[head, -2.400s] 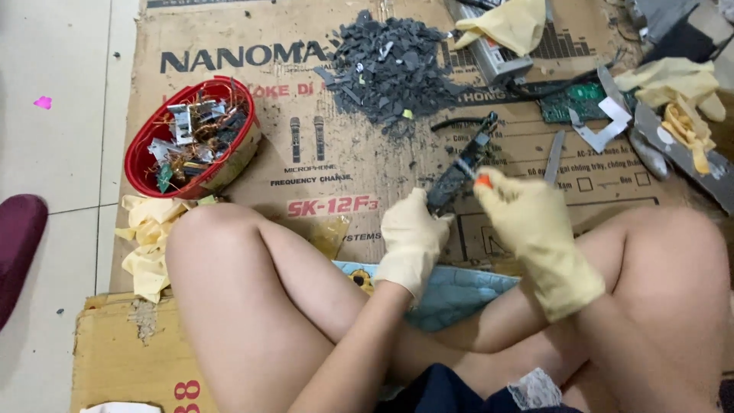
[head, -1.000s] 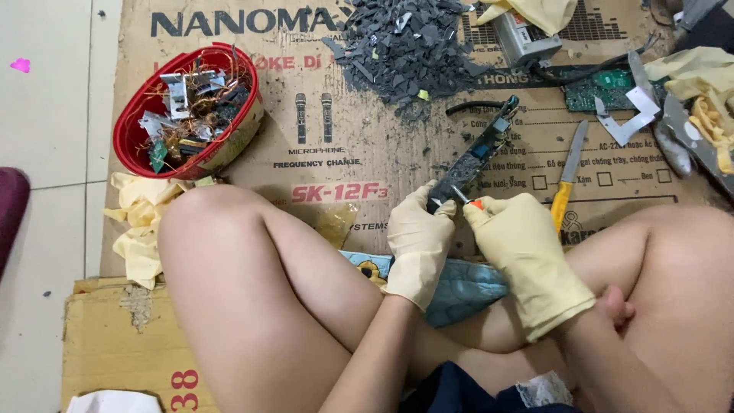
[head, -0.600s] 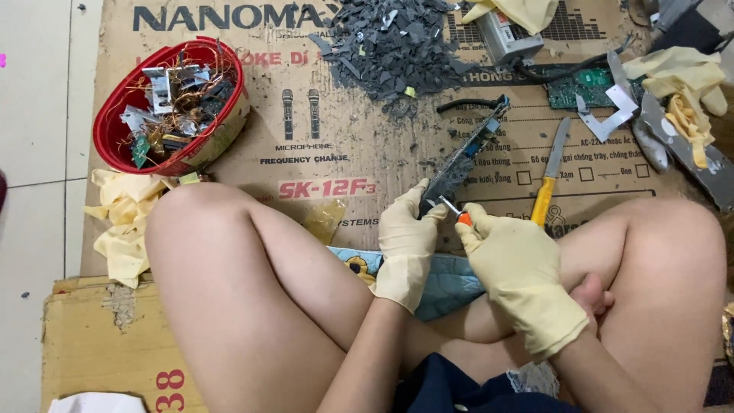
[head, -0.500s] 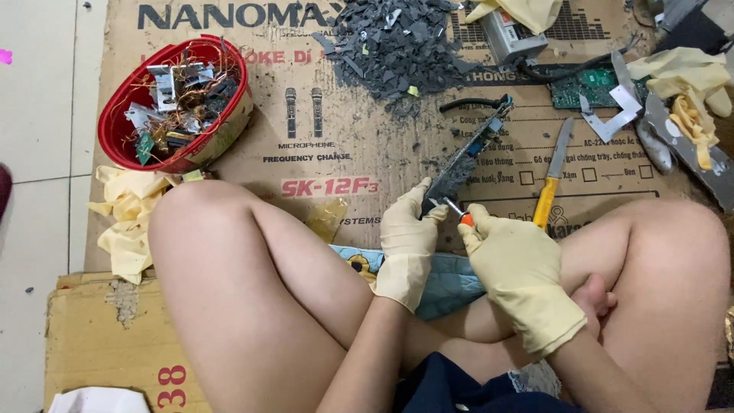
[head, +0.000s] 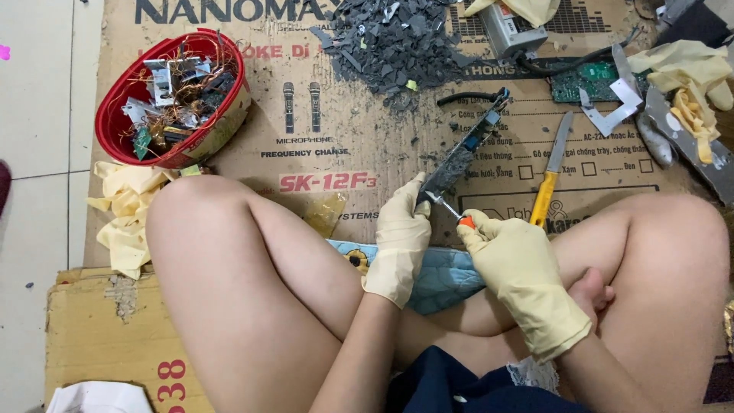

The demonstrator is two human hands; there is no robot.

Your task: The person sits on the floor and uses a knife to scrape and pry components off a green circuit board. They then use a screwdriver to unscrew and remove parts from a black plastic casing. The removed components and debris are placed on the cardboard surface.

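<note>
Circuit board strip (head: 464,157), long, dark and narrow, is held tilted over the cardboard sheet (head: 344,164), its lower end gripped by the left hand (head: 401,241) in a pale glove, fingers clenched around it, its upper end pointing toward a black cable (head: 462,96). Small screwdriver (head: 451,211) with an orange handle is grasped by the gloved right hand (head: 516,264), its metal tip set against the strip's lower end just beside the left thumb. Both hands are hemmed in by the bare knees on either side. Open cardboard is left ahead of the strip, up to the pile of grey chips (head: 394,42) at the far edge. A yellow-handled knife (head: 550,172) lies flat just right of the strip, apart from it. A red bowl (head: 225,115) of wire and scrap sits well off to the left near the cardboard's edge, yellow rags (head: 126,210) beside it. More gloves and metal pieces (head: 680,84) crowd the right edge.
</note>
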